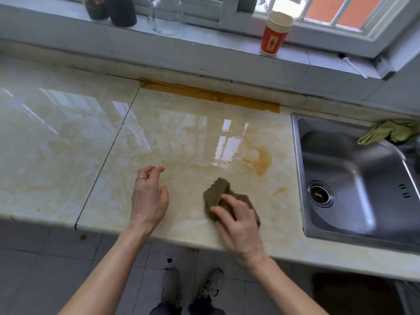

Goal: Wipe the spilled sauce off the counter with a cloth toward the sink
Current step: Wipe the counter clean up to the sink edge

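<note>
A person's right hand (241,226) presses a brown cloth (218,192) on the counter (68,133), left hand (148,196) open and empty, orange sauce (261,160) still unwiped beside the sink (341,160).

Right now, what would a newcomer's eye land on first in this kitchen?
The right hand holds a bunched brown ribbed cloth on the glossy cream marble counter, near its front edge. Beyond it, an orange-brown sauce smear lies beside the stainless steel sink at the right. The left hand hovers open, empty, to the cloth's left.
</note>
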The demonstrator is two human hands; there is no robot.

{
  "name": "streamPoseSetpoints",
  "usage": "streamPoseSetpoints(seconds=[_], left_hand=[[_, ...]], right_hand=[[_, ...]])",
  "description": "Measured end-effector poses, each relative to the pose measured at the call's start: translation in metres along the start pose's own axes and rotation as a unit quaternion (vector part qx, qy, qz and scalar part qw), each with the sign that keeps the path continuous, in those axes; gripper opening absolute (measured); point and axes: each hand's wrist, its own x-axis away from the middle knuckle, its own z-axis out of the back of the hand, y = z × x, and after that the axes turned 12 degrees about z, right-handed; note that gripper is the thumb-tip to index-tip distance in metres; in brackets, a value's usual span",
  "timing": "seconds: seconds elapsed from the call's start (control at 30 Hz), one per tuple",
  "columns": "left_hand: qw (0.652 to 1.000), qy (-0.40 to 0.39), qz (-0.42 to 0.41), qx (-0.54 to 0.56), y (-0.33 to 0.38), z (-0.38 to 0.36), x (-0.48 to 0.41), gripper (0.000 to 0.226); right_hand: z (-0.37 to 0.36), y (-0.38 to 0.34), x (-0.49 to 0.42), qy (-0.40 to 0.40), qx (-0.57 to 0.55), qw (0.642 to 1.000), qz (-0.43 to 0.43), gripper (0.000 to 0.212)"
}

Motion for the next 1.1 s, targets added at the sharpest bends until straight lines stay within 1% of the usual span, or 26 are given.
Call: streamPoseSetpoints(seconds=[0.07, 0.1, 0.13, 0.2, 0.27, 0.3, 0.33, 0.4, 0.47, 0.57, 0.67, 0.77, 0.83, 0.93, 0.97, 1.03, 1.1], left_hand=[[1.000, 0.003, 0.002, -0.005, -0.002, 0.001, 0.001, 0.049], [1.000, 0.005, 0.004, -0.007, -0.002, 0.002, 0.000, 0.049], [1.000, 0.007, 0.008, -0.008, -0.004, 0.003, 0.000, 0.049], [1.000, 0.010, 0.014, -0.008, -0.005, 0.006, 0.000, 0.049], [1.000, 0.015, 0.022, -0.008, -0.008, 0.010, 0.000, 0.049], [1.000, 0.016, 0.025, -0.007, -0.009, 0.011, 0.001, 0.049], [0.999, 0.018, 0.029, -0.006, -0.012, 0.012, 0.001, 0.048], [0.999, 0.025, 0.043, -0.004, -0.018, 0.015, 0.000, 0.049], [0.997, 0.035, 0.064, 0.000, -0.026, 0.020, -0.001, 0.050], [0.995, 0.056, 0.082, 0.005, -0.038, 0.030, -0.003, 0.049], [0.993, 0.077, 0.092, 0.013, -0.049, 0.040, -0.006, 0.048], [0.991, 0.081, 0.103, 0.021, -0.056, 0.046, -0.007, 0.048], [0.991, 0.080, 0.107, 0.021, -0.059, 0.046, -0.006, 0.047], [0.991, 0.075, 0.109, 0.019, -0.061, 0.046, -0.007, 0.045], [0.991, 0.071, 0.109, 0.019, -0.062, 0.047, -0.009, 0.045], [0.992, 0.064, 0.109, 0.019, -0.062, 0.047, -0.012, 0.045], [0.992, 0.061, 0.110, 0.019, -0.061, 0.049, -0.015, 0.046]], right_hand=[[-0.012, -0.013, 0.001, -0.051, 0.017, 0.996, 0.077, 0.033], [-0.015, -0.008, -0.004, -0.062, 0.027, 0.994, 0.087, 0.034], [-0.018, 0.000, -0.012, -0.065, 0.036, 0.994, 0.078, 0.034], [-0.017, 0.020, -0.027, -0.062, 0.048, 0.997, 0.027, 0.032], [-0.012, 0.033, -0.039, -0.052, 0.036, 0.998, -0.029, 0.033], [-0.009, 0.034, -0.040, -0.039, 0.025, 0.998, -0.040, 0.036], [-0.008, 0.028, -0.043, -0.025, 0.015, 0.999, -0.026, 0.038], [-0.012, 0.005, -0.048, -0.015, 0.004, 0.999, 0.044, 0.040], [-0.021, -0.021, -0.054, -0.018, -0.006, 0.993, 0.119, 0.037], [-0.032, -0.044, -0.066, -0.029, -0.015, 0.982, 0.188, 0.039], [-0.039, -0.053, -0.073, -0.065, -0.016, 0.969, 0.240, 0.038], [-0.052, -0.068, -0.083, -0.125, -0.003, 0.955, 0.269, 0.038], [-0.061, -0.078, -0.091, -0.142, 0.009, 0.956, 0.255, 0.038], [-0.070, -0.085, -0.100, -0.132, 0.024, 0.966, 0.219, 0.042], [-0.072, -0.083, -0.102, -0.127, 0.030, 0.972, 0.194, 0.043], [-0.074, -0.072, -0.108, -0.108, 0.051, 0.988, 0.102, 0.042], [-0.072, -0.050, -0.113, -0.081, 0.086, 0.993, -0.023, 0.042]])
